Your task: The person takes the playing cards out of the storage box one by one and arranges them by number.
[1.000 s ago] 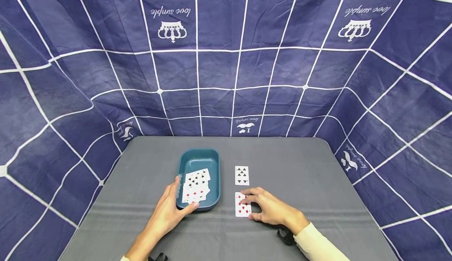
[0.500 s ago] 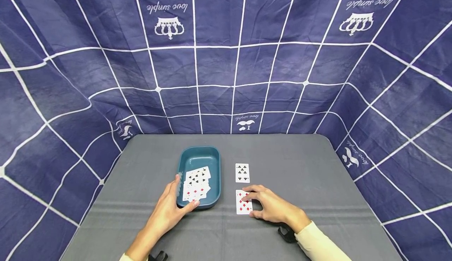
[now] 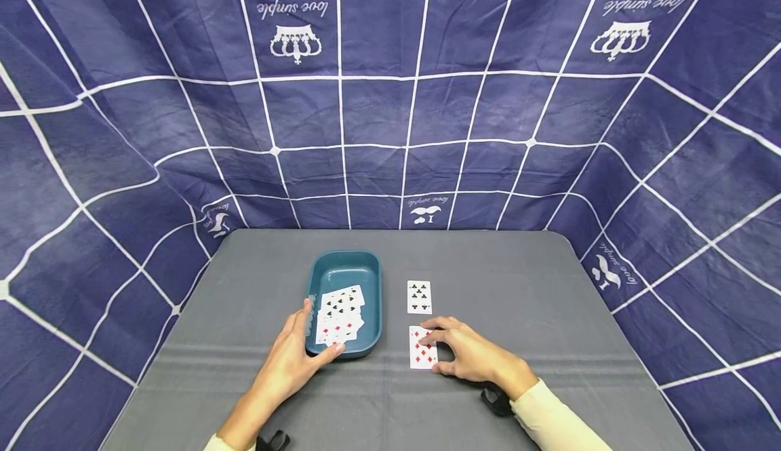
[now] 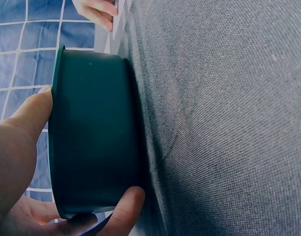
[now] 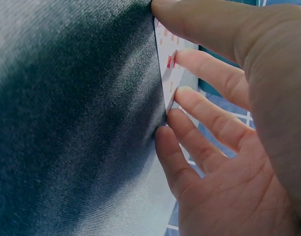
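A blue-green plastic tray (image 3: 379, 302) stands on the grey table, with several overlapping playing cards (image 3: 339, 312) face up inside. My left hand (image 3: 290, 353) grips its near left corner: in the left wrist view the thumb lies at the rim and the fingers wrap the adjoining side (image 4: 96, 132). To the right, a diamonds playing card (image 3: 418, 358) lies face up. My right hand (image 3: 470, 350) is bent over its right side, thumb at the lower right corner and fingertips on the face and upper edge, as the right wrist view shows around the card (image 5: 165, 69).
Beyond the diamonds card, a clubs playing card (image 3: 419, 297) lies face up, right of the tray. Grey cloth covers the table (image 3: 500, 268). A blue curtain with white grid lines (image 3: 378, 119) encloses the back and both sides.
The whole head view has shifted slightly, with the table now a little higher in it. Both hands keep their places at the tray and the diamonds card.
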The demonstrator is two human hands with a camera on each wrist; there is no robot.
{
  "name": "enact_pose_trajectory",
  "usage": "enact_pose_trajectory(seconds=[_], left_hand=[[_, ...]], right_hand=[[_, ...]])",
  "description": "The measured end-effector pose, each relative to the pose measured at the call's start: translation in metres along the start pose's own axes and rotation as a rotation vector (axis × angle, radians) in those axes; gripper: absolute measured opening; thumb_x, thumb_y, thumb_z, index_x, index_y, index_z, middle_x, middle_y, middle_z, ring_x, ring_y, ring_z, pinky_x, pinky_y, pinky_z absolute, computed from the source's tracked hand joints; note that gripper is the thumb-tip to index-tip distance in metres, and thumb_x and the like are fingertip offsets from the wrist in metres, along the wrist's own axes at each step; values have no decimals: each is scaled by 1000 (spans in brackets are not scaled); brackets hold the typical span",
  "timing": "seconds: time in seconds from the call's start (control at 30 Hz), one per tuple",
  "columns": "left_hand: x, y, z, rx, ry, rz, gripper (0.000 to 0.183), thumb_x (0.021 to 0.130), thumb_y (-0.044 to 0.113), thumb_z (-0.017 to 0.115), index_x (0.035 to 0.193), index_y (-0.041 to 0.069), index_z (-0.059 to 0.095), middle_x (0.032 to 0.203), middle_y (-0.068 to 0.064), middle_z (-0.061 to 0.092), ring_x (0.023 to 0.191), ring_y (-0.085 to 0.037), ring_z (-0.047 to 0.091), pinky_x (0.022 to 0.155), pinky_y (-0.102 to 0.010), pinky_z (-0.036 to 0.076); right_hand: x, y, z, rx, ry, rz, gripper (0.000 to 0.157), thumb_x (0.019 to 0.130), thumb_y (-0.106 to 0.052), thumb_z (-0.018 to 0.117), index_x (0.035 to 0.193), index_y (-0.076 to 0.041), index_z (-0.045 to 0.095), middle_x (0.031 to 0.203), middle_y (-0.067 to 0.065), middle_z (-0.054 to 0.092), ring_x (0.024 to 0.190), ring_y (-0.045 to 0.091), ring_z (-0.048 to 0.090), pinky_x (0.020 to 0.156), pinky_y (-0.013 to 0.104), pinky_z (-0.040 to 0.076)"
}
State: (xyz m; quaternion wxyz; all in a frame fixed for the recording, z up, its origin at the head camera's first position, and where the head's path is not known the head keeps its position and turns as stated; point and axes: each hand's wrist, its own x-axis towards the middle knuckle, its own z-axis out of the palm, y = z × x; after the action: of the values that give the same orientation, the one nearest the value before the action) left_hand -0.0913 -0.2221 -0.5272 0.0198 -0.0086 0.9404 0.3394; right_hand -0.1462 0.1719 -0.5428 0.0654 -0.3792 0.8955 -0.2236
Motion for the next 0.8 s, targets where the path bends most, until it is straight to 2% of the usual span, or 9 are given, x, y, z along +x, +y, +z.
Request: enact_pose_trajectory(seconds=[0.43,0.67,0.8], left_hand=[[-1,1,2,-8,7,1,130,95,66,92,185,2,24,181,-26,45,162,-49,55,127,-69,51],[-1,0,3,-8,12,-2,131,95,66,92,185,2,23,180,-27,46,162,-49,56,127,-69,50],[-2,1,2,0,10,-10,131,95,67,92,186,3,23,179,-26,48,161,-49,56,127,-69,51]], right_hand=[[4,-3,-3,3,44,-1,40,98,-21,95,136,-16,84,157,9,70,142,33,70,119,55,58],[24,-14,-14,-29,102,-67,43,99,-14,93,140,-8,82,147,10,75,136,30,73,118,52,61],[40,-25,-27,-35,118,-82,44,101,-16,91,143,-9,81,148,9,75,139,29,73,120,50,61]])
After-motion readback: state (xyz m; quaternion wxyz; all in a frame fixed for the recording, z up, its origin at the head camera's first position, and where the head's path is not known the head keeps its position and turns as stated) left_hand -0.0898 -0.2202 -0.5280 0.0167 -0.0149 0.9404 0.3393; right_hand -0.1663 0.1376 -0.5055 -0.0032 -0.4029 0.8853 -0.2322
